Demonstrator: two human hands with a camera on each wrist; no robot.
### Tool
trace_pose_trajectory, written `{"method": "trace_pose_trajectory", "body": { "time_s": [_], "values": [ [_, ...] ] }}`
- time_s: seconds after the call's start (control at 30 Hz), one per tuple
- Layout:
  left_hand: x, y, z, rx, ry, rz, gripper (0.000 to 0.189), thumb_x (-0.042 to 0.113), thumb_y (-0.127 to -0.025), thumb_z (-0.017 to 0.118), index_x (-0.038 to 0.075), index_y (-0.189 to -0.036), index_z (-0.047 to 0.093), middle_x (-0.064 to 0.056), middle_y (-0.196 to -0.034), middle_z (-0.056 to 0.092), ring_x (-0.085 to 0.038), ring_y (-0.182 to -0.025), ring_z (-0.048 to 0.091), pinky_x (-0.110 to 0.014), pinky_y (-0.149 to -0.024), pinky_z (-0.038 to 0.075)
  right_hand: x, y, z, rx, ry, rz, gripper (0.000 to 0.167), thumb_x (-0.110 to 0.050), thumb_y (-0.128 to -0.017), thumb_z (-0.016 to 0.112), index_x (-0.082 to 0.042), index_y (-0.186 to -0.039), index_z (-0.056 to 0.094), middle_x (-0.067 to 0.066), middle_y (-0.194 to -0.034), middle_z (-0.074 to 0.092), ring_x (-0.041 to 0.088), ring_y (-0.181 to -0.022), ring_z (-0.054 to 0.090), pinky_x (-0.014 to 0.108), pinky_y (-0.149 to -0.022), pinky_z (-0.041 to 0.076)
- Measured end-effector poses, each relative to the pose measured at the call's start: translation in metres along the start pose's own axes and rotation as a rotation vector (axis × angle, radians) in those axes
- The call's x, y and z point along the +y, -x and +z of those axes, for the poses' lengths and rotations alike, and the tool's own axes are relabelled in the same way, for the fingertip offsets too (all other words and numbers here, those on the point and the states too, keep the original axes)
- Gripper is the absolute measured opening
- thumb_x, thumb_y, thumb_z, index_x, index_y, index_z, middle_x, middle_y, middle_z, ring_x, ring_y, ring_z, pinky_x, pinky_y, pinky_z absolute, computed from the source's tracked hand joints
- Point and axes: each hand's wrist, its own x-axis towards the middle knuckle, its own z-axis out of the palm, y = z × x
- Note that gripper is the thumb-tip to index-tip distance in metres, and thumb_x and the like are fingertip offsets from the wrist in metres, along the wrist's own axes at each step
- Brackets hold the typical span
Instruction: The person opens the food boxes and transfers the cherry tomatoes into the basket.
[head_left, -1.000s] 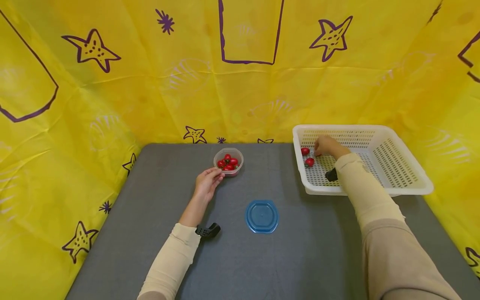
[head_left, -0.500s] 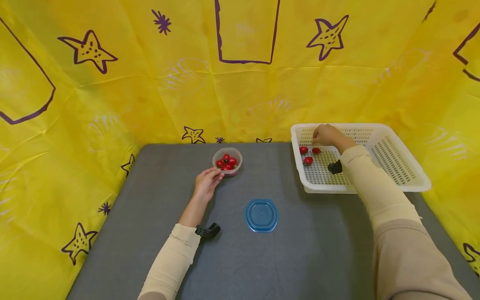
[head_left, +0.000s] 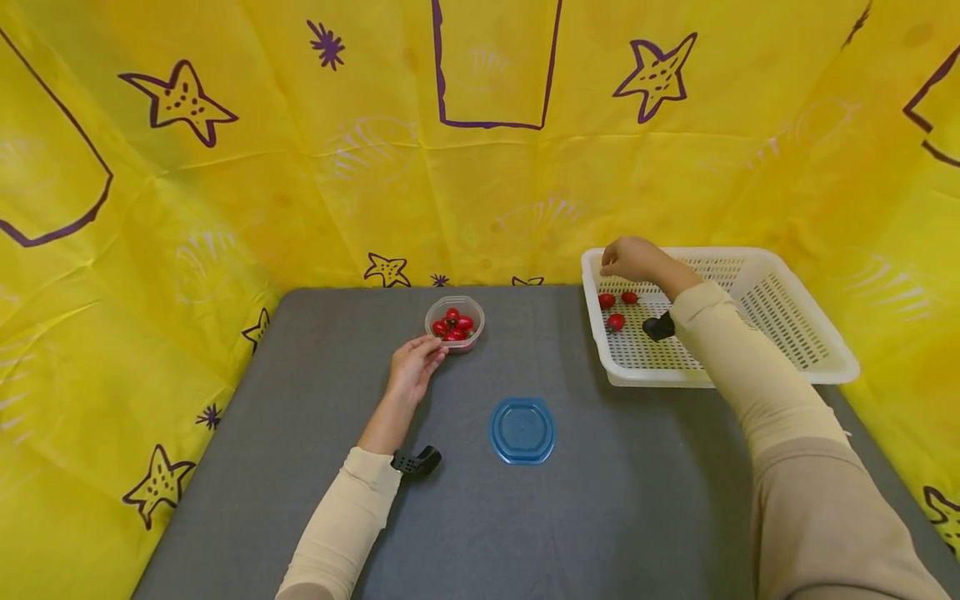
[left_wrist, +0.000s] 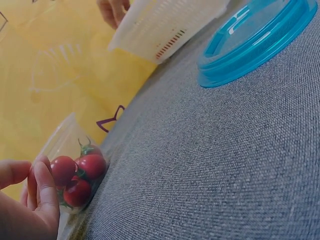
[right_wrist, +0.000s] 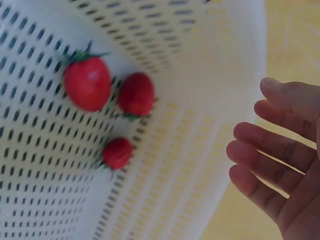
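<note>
My left hand (head_left: 416, 365) pinches the near rim of a small clear plastic container (head_left: 474, 343) on the grey table. Several red cherry tomatoes (left_wrist: 92, 166) with green stems lie in it. My right hand (head_left: 636, 260) hovers over the back left rim of a white slotted basket (head_left: 617, 375), its fingers (right_wrist: 260, 155) loosely extended and nothing between them. In the right wrist view, three tomatoes lie on the basket floor: a larger tomato (right_wrist: 87, 83), a second tomato (right_wrist: 136, 94) beside it, and a smaller tomato (right_wrist: 118, 153) near the side wall.
A round blue lid (head_left: 522, 431) lies flat on the grey table (head_left: 600, 500) between the container and the basket. A yellow cloth with purple drawings (head_left: 487, 192) hangs behind and at both sides. Each wrist wears a black strap mount (head_left: 417, 461).
My right hand has lifted from beside the tomatoes and moved back and left to the basket's rim. A third tomato has come into view where it was. The left hand has stayed put.
</note>
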Motion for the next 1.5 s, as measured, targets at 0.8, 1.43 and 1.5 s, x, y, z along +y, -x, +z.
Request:
{"method": "trace_pose_trajectory", "body": {
  "time_s": [0.8,1.43,1.5],
  "values": [
    [-0.001,0.000,-0.002,0.006,0.002,-0.005,0.007,0.005,-0.094,0.061,0.006,-0.096,0.055,0.003,-0.070,0.066,-0.007,-0.066,0.067,-0.017,-0.067,0.057,-0.071,-0.031,0.019,0.030,-0.032,-0.156,0.028,-0.018,-0.092,0.064,0.004,-0.108,0.068,0.022,-0.104,0.071,0.036,-0.097,0.064,0.049,-0.092,0.051],
    [-0.001,0.002,0.001,0.001,0.018,0.000,0.010,0.004,-0.094,0.060,0.005,-0.101,0.053,0.003,-0.071,0.066,-0.007,-0.067,0.067,-0.017,-0.068,0.057,-0.126,-0.050,0.033,0.028,-0.005,-0.306,0.023,-0.016,-0.092,0.064,0.001,-0.106,0.069,0.017,-0.102,0.071,0.032,-0.095,0.064,0.045,-0.091,0.051],
    [-0.001,0.001,0.001,0.000,0.020,0.000,0.009,0.004,-0.094,0.060,0.006,-0.100,0.053,0.003,-0.071,0.066,-0.007,-0.066,0.067,-0.017,-0.068,0.056,-0.131,-0.053,0.037,0.020,0.004,-0.315,0.023,-0.017,-0.092,0.064,0.000,-0.107,0.069,0.017,-0.102,0.071,0.031,-0.096,0.064,0.044,-0.091,0.051]
  ]
}}
